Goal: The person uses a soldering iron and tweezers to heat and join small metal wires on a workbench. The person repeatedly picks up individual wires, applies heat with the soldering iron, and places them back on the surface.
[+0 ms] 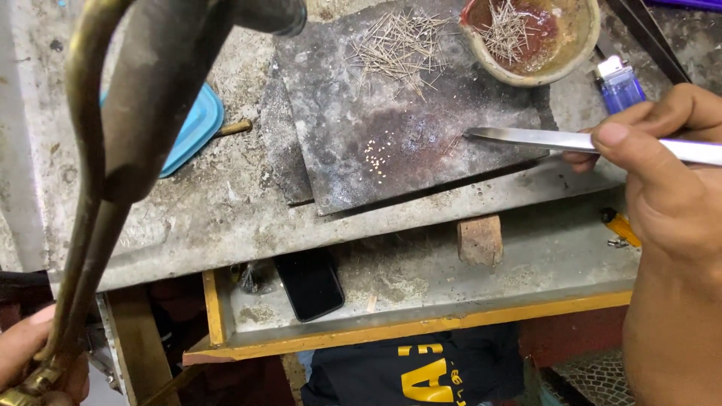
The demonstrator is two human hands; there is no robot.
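My right hand (pixel 662 173) grips steel tweezers (pixel 541 138), whose tip rests on a dark, scorched slab (pixel 376 113) near a few short wires. Tiny pale gold beads (pixel 376 158) lie in a cluster on the slab, left of the tip. My left hand (pixel 34 357), at the bottom left corner, holds the base of a brass torch (pixel 113 150) that rises across the left side, with its dark nozzle (pixel 274 16) at the top, above the slab's far left corner. A pile of thin wire pieces (pixel 398 45) lies at the slab's far end.
A ceramic bowl (pixel 579 45) with reddish liquid and wire bits stands at the top right. A blue lighter (pixel 620 84) lies beside it. A blue lid (pixel 192 131) is on the left. In the open drawer below lie a black phone (pixel 310 284) and a wooden block (pixel 480 240).
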